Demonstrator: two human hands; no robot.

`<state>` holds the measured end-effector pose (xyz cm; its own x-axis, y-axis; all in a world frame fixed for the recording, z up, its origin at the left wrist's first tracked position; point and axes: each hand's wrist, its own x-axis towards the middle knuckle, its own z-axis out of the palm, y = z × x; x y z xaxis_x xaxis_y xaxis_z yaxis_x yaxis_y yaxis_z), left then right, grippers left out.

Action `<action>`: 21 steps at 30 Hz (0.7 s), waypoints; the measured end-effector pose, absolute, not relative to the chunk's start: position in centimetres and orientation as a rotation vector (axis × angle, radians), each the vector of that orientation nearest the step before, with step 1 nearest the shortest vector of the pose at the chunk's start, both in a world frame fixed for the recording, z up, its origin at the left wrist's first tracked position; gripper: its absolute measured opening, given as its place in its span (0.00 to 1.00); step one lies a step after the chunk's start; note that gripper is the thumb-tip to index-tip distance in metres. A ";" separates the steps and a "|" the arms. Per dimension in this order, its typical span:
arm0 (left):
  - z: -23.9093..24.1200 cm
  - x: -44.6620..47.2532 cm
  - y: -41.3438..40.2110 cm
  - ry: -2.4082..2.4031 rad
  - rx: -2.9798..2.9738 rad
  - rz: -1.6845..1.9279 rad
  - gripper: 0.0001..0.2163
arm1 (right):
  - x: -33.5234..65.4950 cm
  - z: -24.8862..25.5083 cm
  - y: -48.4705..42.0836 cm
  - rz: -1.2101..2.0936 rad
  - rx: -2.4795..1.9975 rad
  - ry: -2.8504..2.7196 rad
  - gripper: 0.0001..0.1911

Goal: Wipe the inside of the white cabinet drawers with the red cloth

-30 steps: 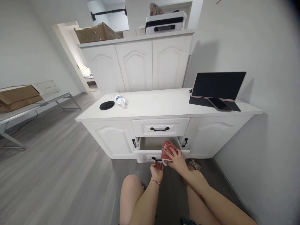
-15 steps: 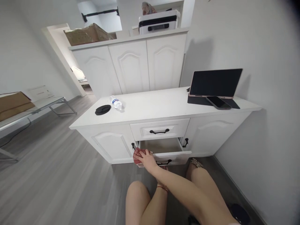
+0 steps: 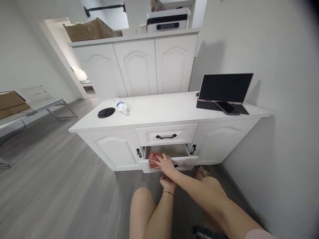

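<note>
at the far left edge a low table [image 3: 37, 106] carries a brown cardboard box [image 3: 10, 104]. on the white cabinet top, your table [image 3: 161, 111], a round black lid [image 3: 106, 112] lies near the left end, and just beside it a clear water bottle [image 3: 121, 105] lies on its side. below the top, the upper drawer [image 3: 166, 134] with its black handle is closed; the lower drawer [image 3: 185, 158] under it is pulled out.

your right hand [image 3: 165, 164] reaches across to the left front corner of that open drawer. its grip is spread flat, fingers [image 3: 159, 159] laid over a folded red cloth [image 3: 154, 160] and pressing it down rather than pinching it; the cloth sits at the drawer's front left corner, partly over the front edge, though you cannot tell how much of it lies inside.

your left hand [image 3: 167, 183] is just below, in front of the drawer face, a red string around its wrist. your right forearm covers most of it, so you cannot tell whether its grip is spread or pressed together, or whether it touches the drawer.

further right on the table, a dark tablet [image 3: 225, 88] stands propped up, with a phone [image 3: 227, 108] lying flat in front of it.
</note>
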<state>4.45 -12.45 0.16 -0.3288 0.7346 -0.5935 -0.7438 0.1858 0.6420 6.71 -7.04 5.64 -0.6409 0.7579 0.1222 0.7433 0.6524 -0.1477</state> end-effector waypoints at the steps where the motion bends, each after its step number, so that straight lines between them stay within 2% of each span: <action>1: 0.2 4.4 -12.4 1.178 -0.079 1.498 0.11 | 8.2 5.5 -6.9 0.107 -1.253 -2.685 0.34; 3: 0.2 4.3 -12.5 1.165 -0.197 1.503 0.12 | 11.1 5.3 -6.8 0.074 -1.276 -2.657 0.34; 7: 0.4 3.8 -12.6 1.052 -0.398 1.506 0.05 | 16.2 3.9 -7.0 -0.006 -1.324 -2.560 0.36; 10: 0.7 3.7 -12.8 0.971 -0.453 1.519 0.08 | 19.3 1.7 -7.2 -0.043 -1.390 -2.433 0.35; 15: 1.0 3.6 -12.9 0.945 -0.458 1.517 0.09 | 21.9 -2.1 -7.7 -0.040 -1.524 -2.114 0.26; 21: 1.1 3.8 -12.8 0.942 -0.475 1.515 0.09 | 20.4 -3.8 -8.8 0.115 -1.637 -1.726 0.20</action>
<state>3.77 -12.81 1.08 -0.1880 0.6228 -0.7595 -0.9566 0.0590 0.2853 20.44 -8.79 -3.79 0.0900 0.8927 0.4415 0.8260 0.1808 -0.5339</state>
